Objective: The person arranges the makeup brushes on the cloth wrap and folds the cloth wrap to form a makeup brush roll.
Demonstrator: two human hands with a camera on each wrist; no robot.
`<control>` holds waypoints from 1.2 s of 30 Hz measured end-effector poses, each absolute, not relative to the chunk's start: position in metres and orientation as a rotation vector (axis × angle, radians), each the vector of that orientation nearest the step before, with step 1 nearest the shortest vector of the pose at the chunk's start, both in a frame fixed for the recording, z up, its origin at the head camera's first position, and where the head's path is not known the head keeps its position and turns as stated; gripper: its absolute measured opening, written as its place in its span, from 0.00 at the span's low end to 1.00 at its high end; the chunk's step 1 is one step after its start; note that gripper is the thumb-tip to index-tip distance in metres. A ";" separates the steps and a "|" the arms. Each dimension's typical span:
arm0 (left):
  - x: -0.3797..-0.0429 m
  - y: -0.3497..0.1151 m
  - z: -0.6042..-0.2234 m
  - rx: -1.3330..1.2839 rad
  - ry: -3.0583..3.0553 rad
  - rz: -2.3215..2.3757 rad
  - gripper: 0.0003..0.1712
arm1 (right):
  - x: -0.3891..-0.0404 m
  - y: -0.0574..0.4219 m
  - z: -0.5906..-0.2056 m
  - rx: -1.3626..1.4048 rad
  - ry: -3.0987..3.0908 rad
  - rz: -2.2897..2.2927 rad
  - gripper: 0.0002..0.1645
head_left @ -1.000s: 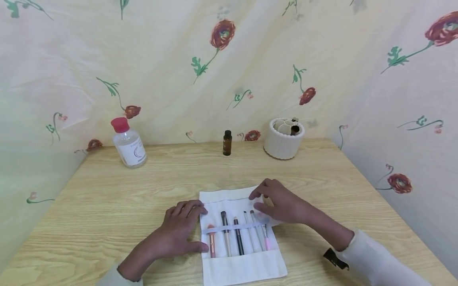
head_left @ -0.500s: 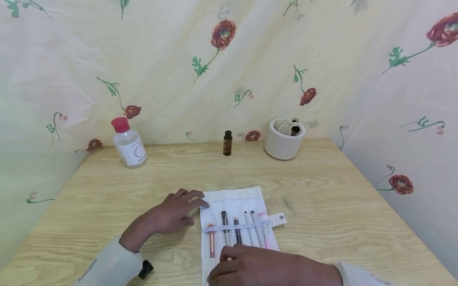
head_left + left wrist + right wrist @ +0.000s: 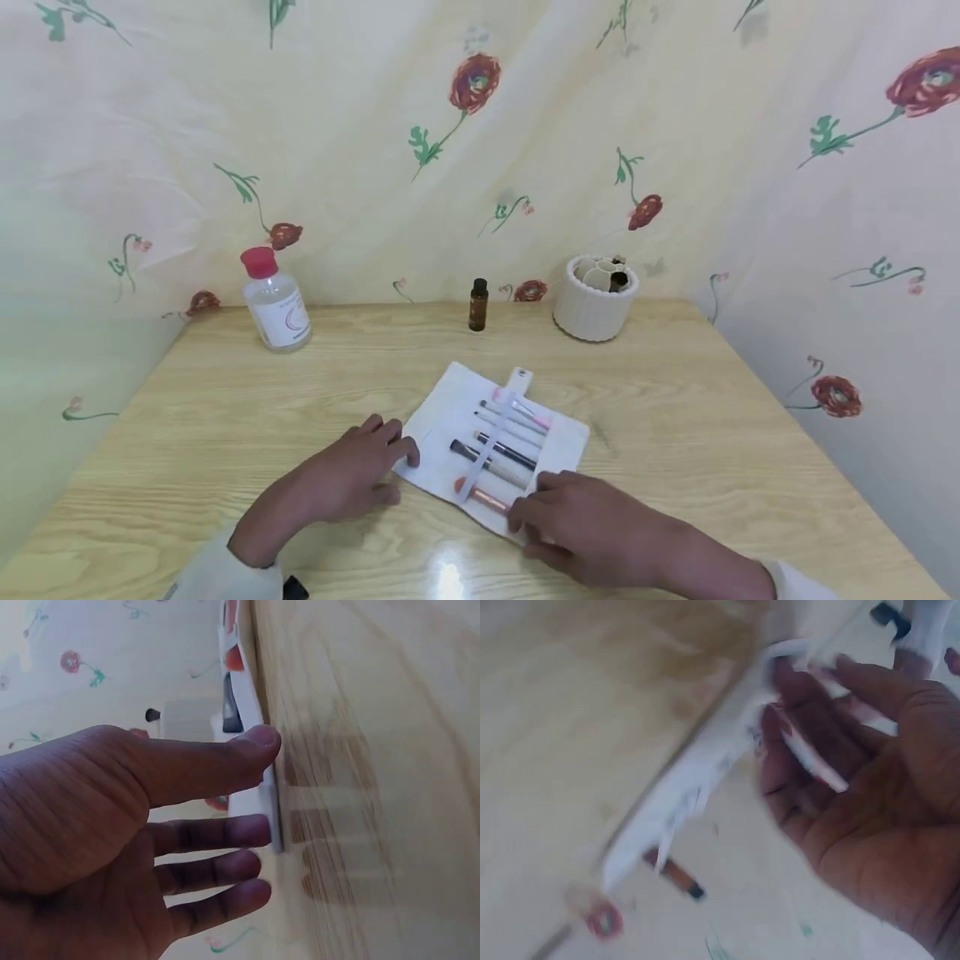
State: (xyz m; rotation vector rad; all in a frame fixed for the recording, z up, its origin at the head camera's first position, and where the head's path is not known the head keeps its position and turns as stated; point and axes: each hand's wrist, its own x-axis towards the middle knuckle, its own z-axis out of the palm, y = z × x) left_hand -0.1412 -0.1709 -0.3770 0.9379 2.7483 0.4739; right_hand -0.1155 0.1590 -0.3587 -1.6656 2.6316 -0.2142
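Observation:
A white fabric makeup brush roll [image 3: 435, 417] lies unrolled and slanted on the table, its snap strap [image 3: 521, 381] toward the back. Several makeup brushes [image 3: 507, 452] sit under its elastic band, bristles toward the left. My left hand [image 3: 352, 471] is at the roll's left edge with loosely bent fingers; in the left wrist view its thumb [image 3: 217, 761] and fingertips stand apart beside that edge. My right hand [image 3: 592, 525] touches the near right corner by the pocket. The right wrist view is blurred, with its thumb apart from the fingers.
Behind the roll stand a clear bottle with a red cap [image 3: 276, 302], a small dark brown bottle [image 3: 477, 305] and a white ribbed holder [image 3: 594, 300] containing brushes. Floral fabric [image 3: 360, 167] hangs around the wooden table [image 3: 675, 400].
The brush roll has turned counterclockwise, its strap swinging from the right to the back. My right hand came from the upper right corner to the pocket end. The head view has shifted slightly.

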 end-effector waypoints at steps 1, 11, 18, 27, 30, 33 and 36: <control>-0.137 -0.169 -0.377 0.942 2.730 0.471 0.17 | -0.117 0.163 -0.357 -1.603 2.674 -0.166 0.15; -0.116 -0.147 -0.383 1.030 2.654 0.520 0.14 | -0.130 0.185 -0.368 -1.534 2.878 0.086 0.16; -0.118 -0.145 -0.383 1.201 2.761 0.546 0.11 | -0.144 0.187 -0.377 -1.572 2.838 -0.178 0.13; -0.134 -0.148 -0.386 0.915 2.673 0.924 0.06 | -0.158 0.188 -0.375 -1.350 2.834 -0.382 0.13; -0.139 -0.149 -0.389 0.865 2.673 0.980 0.05 | -0.163 0.187 -0.377 -1.326 2.849 -0.419 0.12; -0.141 -0.149 -0.390 0.858 2.702 0.994 0.04 | -0.168 0.186 -0.379 -1.293 2.862 -0.442 0.12; -0.142 -0.148 -0.392 0.849 2.739 1.008 0.03 | -0.174 0.185 -0.381 -1.249 2.859 -0.446 0.12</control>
